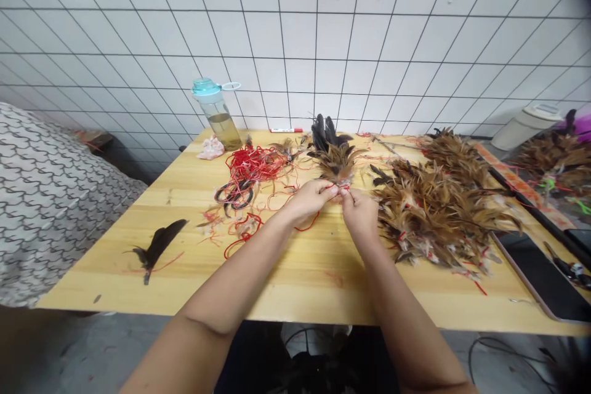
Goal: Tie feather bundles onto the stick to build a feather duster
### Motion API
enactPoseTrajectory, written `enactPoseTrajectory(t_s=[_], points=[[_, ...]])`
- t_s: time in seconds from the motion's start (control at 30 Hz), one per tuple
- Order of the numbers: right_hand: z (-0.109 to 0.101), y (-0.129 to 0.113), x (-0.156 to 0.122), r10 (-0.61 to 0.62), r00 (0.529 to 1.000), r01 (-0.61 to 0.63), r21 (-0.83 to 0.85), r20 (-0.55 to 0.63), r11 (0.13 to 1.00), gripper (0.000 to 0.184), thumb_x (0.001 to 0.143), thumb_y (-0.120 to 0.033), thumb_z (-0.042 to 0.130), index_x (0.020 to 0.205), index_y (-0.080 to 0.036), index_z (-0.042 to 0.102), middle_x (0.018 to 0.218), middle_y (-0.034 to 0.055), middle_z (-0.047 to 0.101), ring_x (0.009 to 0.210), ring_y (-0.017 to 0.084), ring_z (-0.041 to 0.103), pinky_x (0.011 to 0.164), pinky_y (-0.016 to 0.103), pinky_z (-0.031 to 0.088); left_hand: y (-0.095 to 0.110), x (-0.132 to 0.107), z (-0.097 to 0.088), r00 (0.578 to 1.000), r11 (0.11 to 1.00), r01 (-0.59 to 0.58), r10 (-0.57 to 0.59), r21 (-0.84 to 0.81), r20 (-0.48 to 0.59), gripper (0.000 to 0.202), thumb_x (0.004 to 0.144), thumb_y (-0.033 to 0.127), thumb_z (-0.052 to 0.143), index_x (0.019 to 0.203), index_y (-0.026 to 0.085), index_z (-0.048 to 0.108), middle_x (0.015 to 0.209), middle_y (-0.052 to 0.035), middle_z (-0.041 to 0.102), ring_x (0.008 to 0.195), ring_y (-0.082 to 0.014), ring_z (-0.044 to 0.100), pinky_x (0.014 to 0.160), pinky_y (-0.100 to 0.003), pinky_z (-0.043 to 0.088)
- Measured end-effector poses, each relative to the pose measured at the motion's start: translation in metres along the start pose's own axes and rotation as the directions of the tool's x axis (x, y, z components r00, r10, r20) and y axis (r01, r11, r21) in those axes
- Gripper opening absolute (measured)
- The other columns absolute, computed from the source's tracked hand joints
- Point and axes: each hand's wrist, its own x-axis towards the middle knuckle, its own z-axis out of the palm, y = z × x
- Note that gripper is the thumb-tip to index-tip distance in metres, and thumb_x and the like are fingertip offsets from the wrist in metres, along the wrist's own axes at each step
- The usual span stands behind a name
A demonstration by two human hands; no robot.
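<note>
Both hands pinch the bound end of a feather bunch

Near the middle of the pale wooden tabletop (pixel 286 295), an upright fan-shaped bunch of black and brown feathers (pixel 333 151) points toward the back edge. The left hand (pixel 311 198) pinches its base between thumb and forefinger. The right hand (pixel 361 212) meets it there, thumb and forefinger pressed together at the same end, where thin red string (pixel 344 187) crosses; whether they grip quills or string, I cannot tell.

Just beside the right hand, a heap of brown feather bunches with red ties (pixel 434 203) spreads toward the right edge. A black-screened phone (pixel 538 274) lies at the front right corner. Left of the hands sits a loose tangle of red string (pixel 256 163), with black looped handles (pixel 234 196) nearer the front edge. A clear bottle with a light-blue lid (pixel 217 114) stands at the back left corner, and a single dark feather piece (pixel 161 245) lies near the left edge.
</note>
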Motion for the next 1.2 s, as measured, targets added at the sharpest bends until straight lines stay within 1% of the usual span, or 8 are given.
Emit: enactPoseTrajectory(t_s=[0.23,0.37,0.47,0.57,0.7,0.8,1.03,1.2], points=[[0.015,-0.017,-0.016,0.013,0.996,0.017,-0.359,0.083,0.933,0.020,0.093,-0.027,0.049,0.081,-0.018,0.063,0.074,0.0112,0.064,0.062,0.018,0.056,0.060,0.028,0.031,0.003,-0.001,-0.012,0.998,0.965,0.052,-0.045,0.259,-0.034,0.028,0.084,0.037,0.055,0.083,0.016,0.074,0.088,-0.0085,0.075,0.087,-0.0253,0.066,0.083,-0.034,0.047],[0.013,-0.023,-0.016,0.087,0.981,0.011,-0.491,0.175,0.871,0.026,0.095,-0.025,0.044,0.092,-0.015,0.067,0.082,0.0125,0.070,0.069,0.018,0.061,0.062,0.027,0.035,0.001,-0.004,-0.007,0.990,0.983,0.123,-0.112,0.137,-0.084,0.032,0.082,0.042,0.057,0.087,0.015,0.073,0.093,-0.0087,0.075,0.091,-0.0250,0.066,0.080,-0.031,0.048],[0.004,-0.015,-0.010,0.105,0.951,-0.001,-0.337,0.290,0.941,0.025,0.091,-0.025,0.048,0.076,-0.017,0.066,0.068,0.0065,0.066,0.063,0.017,0.057,0.061,0.027,0.036,-0.004,-0.006,0.000,0.989,0.991,0.112,-0.117,-0.071,-0.085,0.026,0.079,0.035,0.060,0.085,0.013,0.071,0.090,-0.0069,0.074,0.086,-0.0207,0.065,0.077,-0.027,0.047],[-0.007,-0.001,-0.004,0.196,0.860,-0.247,0.050,0.471,0.968,0.031,0.087,-0.037,0.054,0.063,-0.018,0.061,0.054,-0.0001,0.055,0.050,0.012,0.045,0.051,0.025,0.033,-0.006,-0.006,0.003,0.996,0.969,0.068,-0.080,-0.238,-0.039,0.021,0.077,0.032,0.061,0.072,0.013,0.066,0.070,-0.0030,0.067,0.068,-0.0143,0.058,0.066,-0.024,0.044],[-0.017,0.010,0.000,0.245,0.643,-0.691,0.412,0.725,0.594,0.035,0.069,-0.048,0.076,0.073,-0.016,0.064,0.061,-0.0023,0.056,0.048,0.006,0.041,0.044,0.020,0.029,-0.006,-0.007,0.006,1.000,0.918,0.007,0.005,-0.396,0.028,0.032,0.076,0.040,0.067,0.060,0.013,0.058,0.057,0.0005,0.056,0.055,-0.0093,0.050,0.058,-0.023,0.039],[-0.021,0.012,0.002,0.239,0.571,-0.801,0.468,0.785,0.373,0.040,0.061,-0.045,0.084,0.079,-0.015,0.065,0.065,-0.0020,0.058,0.050,0.005,0.044,0.042,0.016,0.030,-0.008,-0.008,0.009,1.000,0.840,0.016,-0.003,-0.543,0.026,0.035,0.069,0.044,0.075,0.074,0.011,0.066,0.071,-0.0036,0.065,0.066,-0.0126,0.059,0.067,-0.026,0.046],[-0.024,0.009,0.009,0.218,0.501,-0.862,0.464,0.837,0.204,0.024,0.077,-0.034,0.076,0.086,-0.015,0.066,0.068,-0.0009,0.059,0.053,0.005,0.049,0.039,0.012,0.034,-0.022,-0.005,0.008,0.993,0.809,-0.083,0.115,-0.582,0.017,0.035,0.074,0.046,0.074,0.079,0.012,0.070,0.071,-0.0048,0.067,0.066,-0.0135,0.060,0.069,-0.027,0.047],[-0.020,0.004,0.013,0.143,0.429,-0.903,0.424,0.892,0.069,0.028,0.071,-0.029,0.081,0.083,-0.015,0.061,0.067,-0.0021,0.056,0.049,0.002,0.042,0.036,0.007,0.026,-0.026,-0.003,0.001,0.985,0.797,-0.095,0.161,-0.597,0.058,0.035,0.078,0.047,0.071,0.079,0.012,0.071,0.069,-0.0055,0.067,0.070,-0.0156,0.061,0.074,-0.030,0.047]])
